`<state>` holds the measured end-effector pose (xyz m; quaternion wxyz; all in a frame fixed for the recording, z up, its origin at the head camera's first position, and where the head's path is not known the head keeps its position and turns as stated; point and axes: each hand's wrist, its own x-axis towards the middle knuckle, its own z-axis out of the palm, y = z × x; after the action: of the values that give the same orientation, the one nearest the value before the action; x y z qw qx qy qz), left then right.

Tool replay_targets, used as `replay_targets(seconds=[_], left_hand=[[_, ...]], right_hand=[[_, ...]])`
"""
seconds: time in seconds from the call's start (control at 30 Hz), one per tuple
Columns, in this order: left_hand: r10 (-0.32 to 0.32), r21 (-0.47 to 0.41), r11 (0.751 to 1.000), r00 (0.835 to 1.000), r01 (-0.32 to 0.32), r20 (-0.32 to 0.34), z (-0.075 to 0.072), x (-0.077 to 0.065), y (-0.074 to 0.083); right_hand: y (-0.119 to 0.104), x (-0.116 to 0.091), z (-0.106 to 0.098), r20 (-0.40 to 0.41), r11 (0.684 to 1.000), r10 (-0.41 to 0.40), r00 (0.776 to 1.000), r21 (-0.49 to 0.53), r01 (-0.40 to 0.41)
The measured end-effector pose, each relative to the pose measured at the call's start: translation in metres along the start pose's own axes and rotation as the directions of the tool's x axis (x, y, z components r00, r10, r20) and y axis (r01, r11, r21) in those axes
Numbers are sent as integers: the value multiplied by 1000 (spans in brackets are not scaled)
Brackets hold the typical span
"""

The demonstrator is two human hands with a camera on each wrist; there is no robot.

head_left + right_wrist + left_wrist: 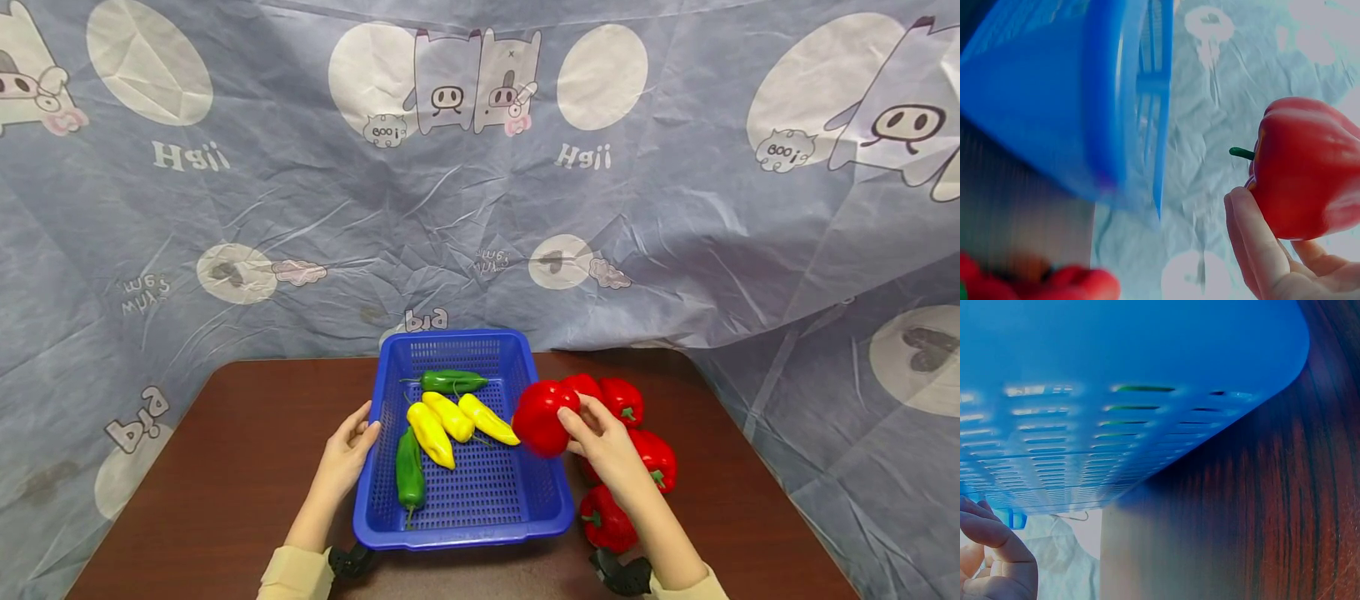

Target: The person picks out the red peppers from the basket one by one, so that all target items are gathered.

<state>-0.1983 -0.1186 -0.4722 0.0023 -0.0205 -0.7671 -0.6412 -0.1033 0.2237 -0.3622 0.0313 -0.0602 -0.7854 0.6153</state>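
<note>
A red bell pepper (543, 418) is held by my right hand (600, 437), its thumb and fingers gripping it above the right rim of the blue basket (461, 540). In the right wrist view the same bell pepper (1310, 169) shows a short green stem, with the fingers (1254, 231) against its side. My left hand (348, 446) holds the basket's left rim. Inside the basket lie three yellow peppers (431, 435) and two green peppers, one along the back (453, 382) and one at the left (410, 471).
Several red bell peppers (654, 460) lie on the dark wooden table (247, 467) to the right of the basket, partly hidden by my right hand and forearm. A grey-blue printed cloth (465, 208) hangs behind the table and along its sides.
</note>
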Motion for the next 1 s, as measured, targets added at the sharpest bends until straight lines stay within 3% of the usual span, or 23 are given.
replay_targets(seconds=[0.23,0.5,0.87,1.0], left_hand=[[7,11,1000,1000,-7,2,-1,1,0],[10,6,1000,1000,-10,2,-1,1,0],[23,9,1000,1000,-23,-8,0,0,0],[25,12,1000,1000,-25,-9,-1,0,0]], right_hand=[[10,-13,-44,-82,996,61,995,-64,-67],[36,-27,-83,-124,995,64,990,86,-54],[85,-54,-123,-138,979,176,975,127,-159],[98,-58,-132,-144,959,267,953,143,-247]])
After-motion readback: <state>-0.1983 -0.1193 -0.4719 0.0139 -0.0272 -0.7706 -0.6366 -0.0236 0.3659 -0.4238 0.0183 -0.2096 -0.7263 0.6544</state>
